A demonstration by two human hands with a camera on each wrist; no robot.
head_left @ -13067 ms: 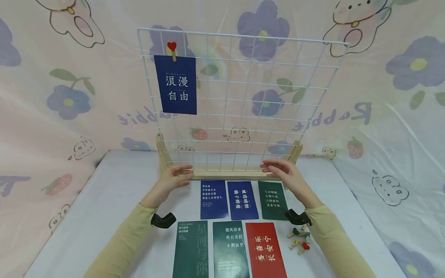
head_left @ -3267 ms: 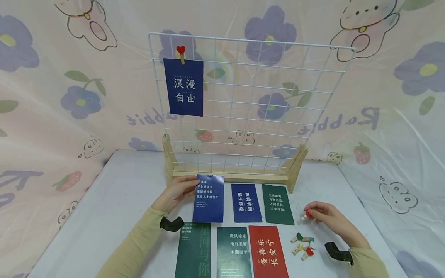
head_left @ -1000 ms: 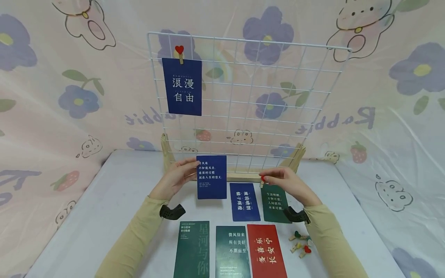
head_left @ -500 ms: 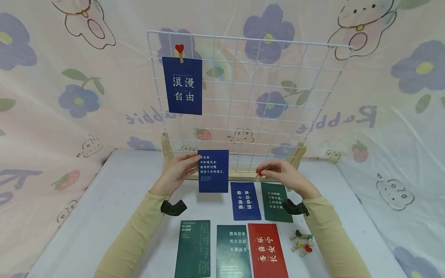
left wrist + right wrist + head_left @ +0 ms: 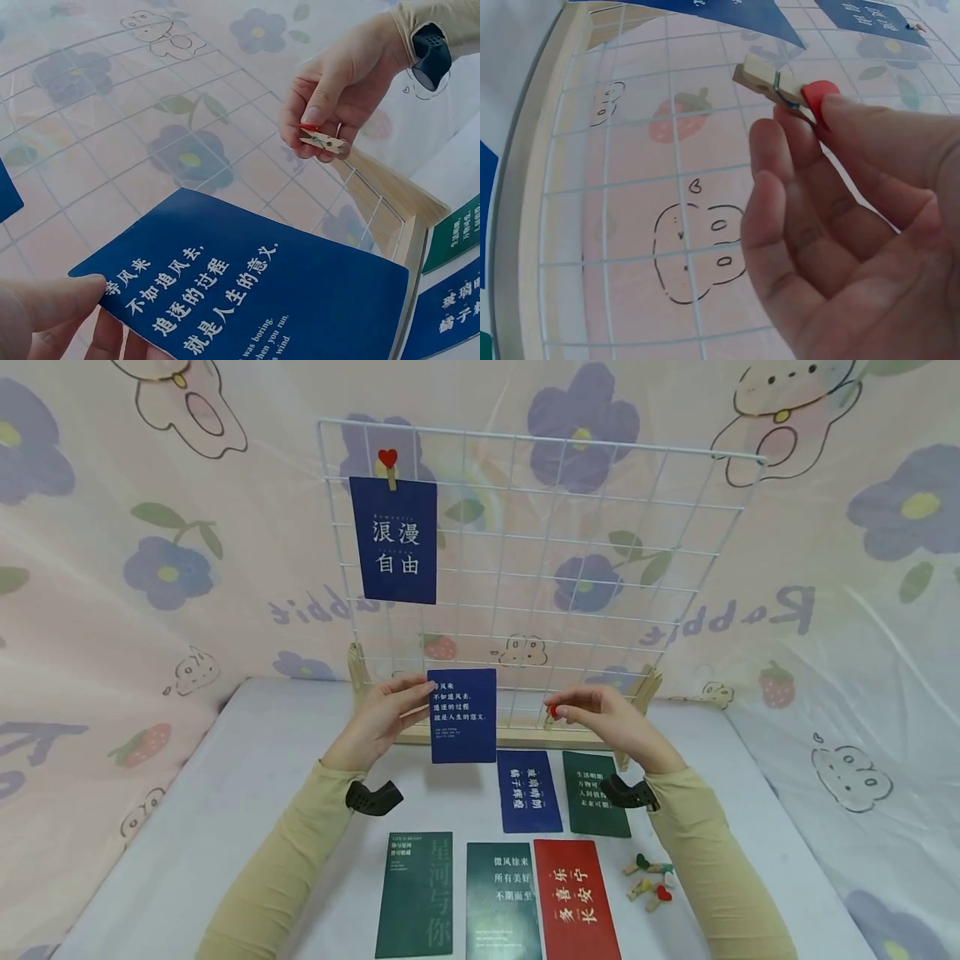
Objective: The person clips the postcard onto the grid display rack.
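My left hand (image 5: 384, 717) pinches the left edge of a blue card (image 5: 462, 717) with white writing, raised above the table before the lower part of the white wire grid (image 5: 517, 581). In the left wrist view the thumb lies on the front of the card (image 5: 255, 277). Between the thumb and fingertips of my right hand (image 5: 611, 722) is a small wooden clothespin (image 5: 769, 81) with a red heart on its end. That hand is just right of the raised card, apart from it. Another blue card (image 5: 395, 543) hangs at the grid's upper left under a red-heart clothespin (image 5: 390, 468).
On the white table (image 5: 255, 793) lie a blue card (image 5: 529, 792), a green card (image 5: 597, 793), two larger green cards and a red card (image 5: 576, 897). Several small clothespins (image 5: 649, 883) are heaped at the right. The grid stands in a wooden base (image 5: 558, 739).
Since 3.3 seconds ago the left hand has lifted the blue card off the table toward the grid. The right hand has carried the clothespin left and up, close to the card.
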